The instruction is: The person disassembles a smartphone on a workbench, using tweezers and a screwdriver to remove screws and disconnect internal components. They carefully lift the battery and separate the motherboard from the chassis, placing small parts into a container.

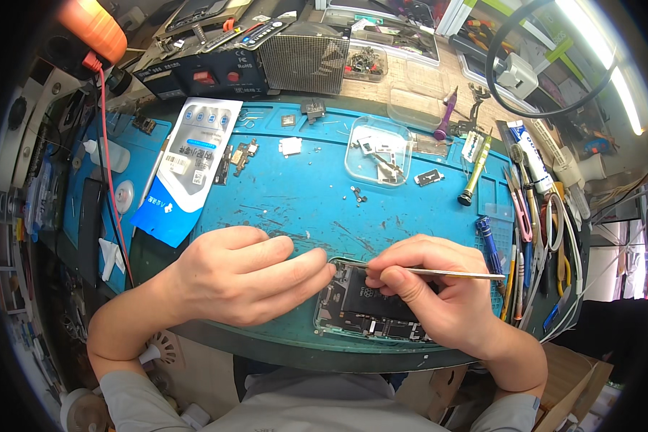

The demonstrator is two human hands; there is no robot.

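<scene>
An opened smartphone (331,309) lies on the blue work mat near its front edge, its black battery (363,299) and inner boards exposed. My right hand (450,288) is over the phone's right part, closed around slim metal tweezers (461,273). Their rear end sticks out to the right, while the front end points left along the phone's far edge. My left hand (255,277) is closed, its fingers curled and its fingertips at the phone's upper left corner. The thumb of that hand is hidden, so whatever it may hold does not show.
A blue and white packet (191,169) lies at the left. Farther back are a clear tray of small parts (379,151) and a black box-shaped device (201,79). Screwdrivers (475,169), a purple-handled tool (446,119) and several hand tools (533,237) line the right side.
</scene>
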